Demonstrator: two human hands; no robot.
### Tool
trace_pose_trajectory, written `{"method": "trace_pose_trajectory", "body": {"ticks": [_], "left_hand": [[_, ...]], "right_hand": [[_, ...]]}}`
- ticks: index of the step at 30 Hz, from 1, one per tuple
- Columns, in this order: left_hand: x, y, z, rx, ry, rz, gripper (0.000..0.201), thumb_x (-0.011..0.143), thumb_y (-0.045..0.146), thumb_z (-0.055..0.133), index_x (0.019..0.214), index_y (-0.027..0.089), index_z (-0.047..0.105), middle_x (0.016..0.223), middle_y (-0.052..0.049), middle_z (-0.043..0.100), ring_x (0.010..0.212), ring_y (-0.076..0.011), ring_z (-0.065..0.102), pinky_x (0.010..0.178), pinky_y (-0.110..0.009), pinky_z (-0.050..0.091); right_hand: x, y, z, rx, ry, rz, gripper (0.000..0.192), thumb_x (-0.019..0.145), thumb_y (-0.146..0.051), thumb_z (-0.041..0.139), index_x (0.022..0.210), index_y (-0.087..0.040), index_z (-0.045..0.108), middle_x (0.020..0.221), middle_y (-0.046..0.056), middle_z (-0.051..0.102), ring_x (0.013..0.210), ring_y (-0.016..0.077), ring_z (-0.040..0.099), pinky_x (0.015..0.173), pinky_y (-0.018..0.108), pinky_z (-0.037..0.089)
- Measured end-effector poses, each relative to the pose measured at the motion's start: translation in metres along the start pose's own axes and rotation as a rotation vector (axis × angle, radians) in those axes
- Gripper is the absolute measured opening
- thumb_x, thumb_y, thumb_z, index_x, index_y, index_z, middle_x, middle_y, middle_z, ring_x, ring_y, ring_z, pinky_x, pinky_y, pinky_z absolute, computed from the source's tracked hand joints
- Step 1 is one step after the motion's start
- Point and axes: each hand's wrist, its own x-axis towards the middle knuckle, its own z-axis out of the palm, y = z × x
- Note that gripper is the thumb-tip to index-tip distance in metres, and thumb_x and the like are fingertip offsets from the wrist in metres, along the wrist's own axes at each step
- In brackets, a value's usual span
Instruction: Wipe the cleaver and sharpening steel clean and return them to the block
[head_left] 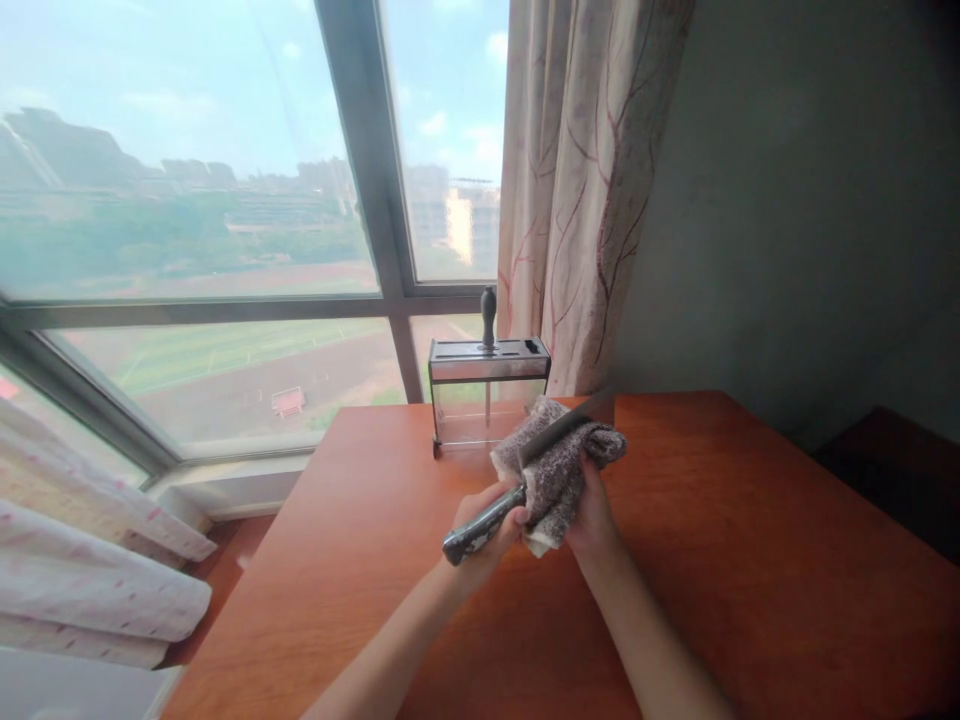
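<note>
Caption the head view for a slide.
Left hand grips a knife while the right hand holds a cloth against its blade, over a reddish-brown table.

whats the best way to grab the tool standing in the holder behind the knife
By its dark handle, probably from above: it stands upright, clear of the top of the holder, while a thin rod shows below. Free a hand first: the left hand holds the knife, the right hand the cloth.
</note>
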Motion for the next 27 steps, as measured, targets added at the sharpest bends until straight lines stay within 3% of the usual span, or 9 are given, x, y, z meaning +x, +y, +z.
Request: {"method": "trace_pose_trajectory", "body": {"ticks": [3,9,22,27], "left_hand": [[-0.001,0.007,-0.001,0.025,-0.051,0.017,0.032,0.081,0.047,0.057,0.076,0.016,0.063,0.058,-0.003,0.059,0.051,-0.0133,0.051,0.050,-0.023,0.038],[-0.002,0.006,-0.001,0.052,-0.097,0.036,0.028,0.083,0.043,0.056,0.085,0.016,0.064,0.059,-0.002,0.060,0.052,-0.0128,0.051,0.052,-0.023,0.038],[0.002,-0.001,-0.006,-0.053,-0.099,-0.003,0.037,0.082,0.051,0.055,0.087,0.015,0.064,0.058,-0.003,0.060,0.050,-0.0135,0.054,0.049,-0.023,0.040],[0.004,-0.008,-0.007,-0.025,-0.044,-0.005,0.037,0.083,0.051,0.054,0.081,0.015,0.063,0.057,-0.004,0.061,0.049,-0.0136,0.054,0.049,-0.023,0.041]], "right_hand": [[0.001,-0.017,0.003,0.034,0.031,-0.011,0.036,0.070,-0.047,0.070,0.096,-0.021,0.068,0.093,0.002,0.075,0.086,0.0205,0.070,0.083,0.035,0.056],[0.002,-0.040,0.011,0.106,-0.060,-0.045,0.038,0.076,-0.047,0.064,0.105,-0.023,0.067,0.100,0.003,0.073,0.095,0.0224,0.068,0.090,0.042,0.053],[-0.003,-0.038,0.014,0.117,-0.043,-0.078,0.039,0.079,-0.052,0.059,0.104,-0.024,0.067,0.104,0.004,0.072,0.102,0.0243,0.065,0.092,0.045,0.049],[0.000,-0.023,0.011,0.141,-0.049,-0.032,0.042,0.075,-0.055,0.063,0.105,-0.025,0.066,0.103,0.002,0.073,0.100,0.0231,0.066,0.095,0.044,0.048]]}}
